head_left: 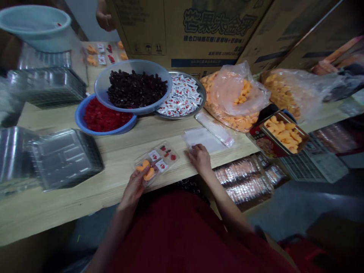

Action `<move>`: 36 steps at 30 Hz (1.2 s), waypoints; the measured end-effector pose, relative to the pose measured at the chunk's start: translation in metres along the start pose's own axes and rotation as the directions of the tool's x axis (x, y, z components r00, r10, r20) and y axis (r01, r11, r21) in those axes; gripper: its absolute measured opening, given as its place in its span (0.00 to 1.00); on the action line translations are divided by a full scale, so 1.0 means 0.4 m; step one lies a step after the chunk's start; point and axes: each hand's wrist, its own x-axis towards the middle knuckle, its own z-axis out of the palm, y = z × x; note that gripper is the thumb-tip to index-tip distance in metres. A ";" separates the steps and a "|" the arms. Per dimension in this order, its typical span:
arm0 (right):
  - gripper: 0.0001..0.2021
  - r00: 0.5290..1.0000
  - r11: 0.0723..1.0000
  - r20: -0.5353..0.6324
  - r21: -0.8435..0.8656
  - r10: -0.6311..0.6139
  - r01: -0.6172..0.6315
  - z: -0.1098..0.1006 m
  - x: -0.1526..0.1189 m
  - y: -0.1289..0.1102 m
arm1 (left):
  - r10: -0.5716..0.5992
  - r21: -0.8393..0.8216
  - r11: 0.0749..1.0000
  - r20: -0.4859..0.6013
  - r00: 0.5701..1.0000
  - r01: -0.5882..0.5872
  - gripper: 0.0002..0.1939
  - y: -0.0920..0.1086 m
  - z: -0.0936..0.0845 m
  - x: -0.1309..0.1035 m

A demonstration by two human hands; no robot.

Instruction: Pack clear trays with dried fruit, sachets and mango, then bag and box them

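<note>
My left hand (134, 186) grips the near left end of a clear plastic tray (174, 151), thumb on top. In the tray lie orange puffy candies (149, 173), two white printed sachets (162, 165), and small red and dark pieces (167, 151). My right hand (200, 159) is to the right, its fingers curled and pinching at the near left corner of a flat stack of thin plastic bags (205, 138). A narrow folded plastic packet (215, 130) overlaps the stack's far right side.
Behind are bowls of dark candies (138, 89), red candies (104, 115) and sachets (180, 96). Orange candies fill a bag (239, 94) and a tin (284, 134). Stacked plastic trays (64, 159) stand left, cartons (193, 34) behind. Another person's hand (104, 16) shows at the top.
</note>
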 end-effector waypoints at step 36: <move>0.06 0.960 0.776 0.130 0.566 0.248 -0.277 -0.017 0.119 0.145 | 0.163 -0.154 0.977 0.084 0.983 -0.149 0.18 -0.018 0.146 0.004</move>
